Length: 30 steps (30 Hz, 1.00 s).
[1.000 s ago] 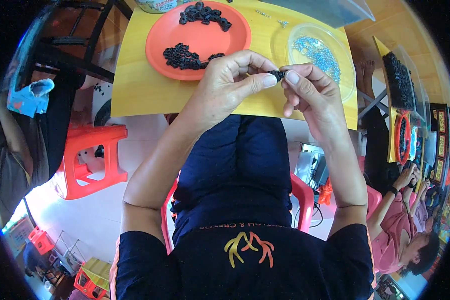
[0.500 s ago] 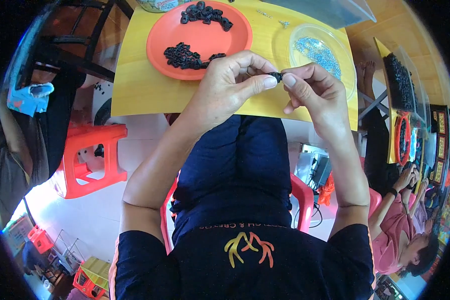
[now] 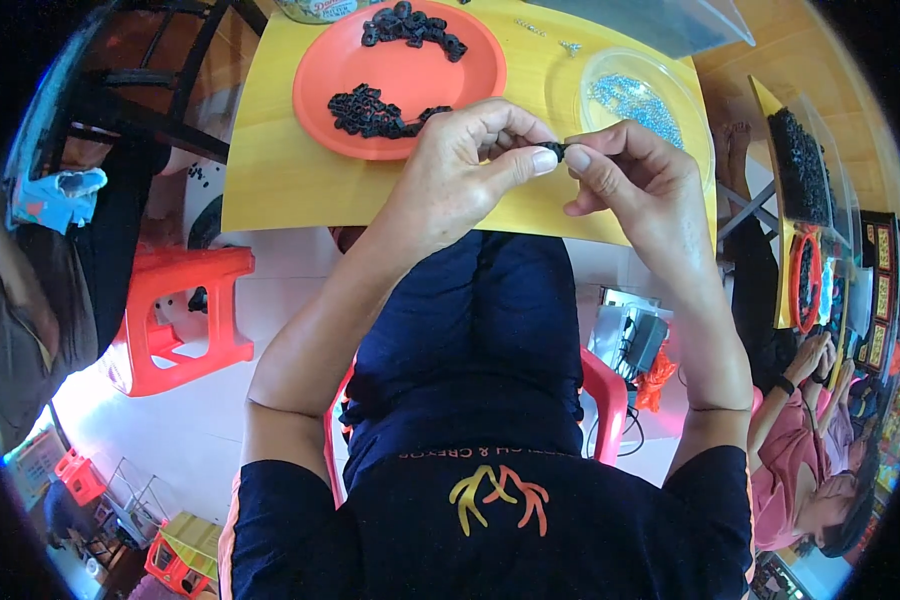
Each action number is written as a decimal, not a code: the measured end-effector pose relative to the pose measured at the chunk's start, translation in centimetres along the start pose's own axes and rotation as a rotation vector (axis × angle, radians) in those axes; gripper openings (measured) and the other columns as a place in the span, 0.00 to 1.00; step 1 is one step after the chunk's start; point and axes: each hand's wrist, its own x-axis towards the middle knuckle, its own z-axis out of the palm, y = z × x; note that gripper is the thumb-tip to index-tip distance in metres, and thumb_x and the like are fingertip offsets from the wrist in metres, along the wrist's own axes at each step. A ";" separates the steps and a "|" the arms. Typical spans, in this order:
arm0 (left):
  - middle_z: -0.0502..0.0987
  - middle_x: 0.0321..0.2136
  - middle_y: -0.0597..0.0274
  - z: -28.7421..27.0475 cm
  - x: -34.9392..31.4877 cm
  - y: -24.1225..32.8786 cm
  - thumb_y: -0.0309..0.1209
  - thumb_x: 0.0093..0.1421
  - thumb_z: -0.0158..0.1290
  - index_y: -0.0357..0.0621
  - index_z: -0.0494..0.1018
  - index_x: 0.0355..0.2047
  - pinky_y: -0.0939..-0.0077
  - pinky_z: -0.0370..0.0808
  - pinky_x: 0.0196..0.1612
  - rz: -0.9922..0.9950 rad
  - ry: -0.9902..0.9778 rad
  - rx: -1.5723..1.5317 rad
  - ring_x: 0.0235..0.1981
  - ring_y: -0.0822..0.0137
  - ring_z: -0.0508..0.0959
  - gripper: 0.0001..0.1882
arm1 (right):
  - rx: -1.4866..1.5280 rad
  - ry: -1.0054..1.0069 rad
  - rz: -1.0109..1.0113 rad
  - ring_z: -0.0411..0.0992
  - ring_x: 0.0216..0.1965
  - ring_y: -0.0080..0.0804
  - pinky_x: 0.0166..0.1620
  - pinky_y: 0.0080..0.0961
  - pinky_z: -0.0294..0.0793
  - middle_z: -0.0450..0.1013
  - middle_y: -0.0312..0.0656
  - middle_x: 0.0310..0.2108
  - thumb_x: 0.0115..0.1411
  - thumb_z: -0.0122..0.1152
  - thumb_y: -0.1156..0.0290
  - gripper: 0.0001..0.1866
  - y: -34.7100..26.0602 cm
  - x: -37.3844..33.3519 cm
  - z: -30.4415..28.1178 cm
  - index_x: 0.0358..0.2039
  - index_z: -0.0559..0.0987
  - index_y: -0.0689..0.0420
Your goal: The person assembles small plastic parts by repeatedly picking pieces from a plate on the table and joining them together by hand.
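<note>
Black knobbly piece between bare fingertips

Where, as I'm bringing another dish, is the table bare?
Bare on the yellow table: its near-left corner, bordered by orange plate and left hand; also between plate and bead dish. Crowded: far edge, with silvery bits and container.

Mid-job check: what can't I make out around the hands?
Small black part, head view: full shape, mostly covered by the fingers of the left hand and right hand.
Lower black pile on the red plate, head view: right end, partly behind the left hand.
Blue-silver pieces in the clear tub, head view: too small to count.
Round tin, head view: cut off by the top edge.
</note>
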 end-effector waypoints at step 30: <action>0.77 0.35 0.66 0.0 0.1 -0.4 0.27 0.60 0.56 0.37 0.74 0.39 0.84 0.70 0.43 0.011 0.001 -0.120 0.38 0.78 0.75 0.09 | -0.019 0.106 -0.177 0.73 0.27 0.18 0.32 0.14 0.74 0.74 0.36 0.28 0.58 0.62 0.75 0.08 1.0 -0.1 0.7 0.37 0.76 0.65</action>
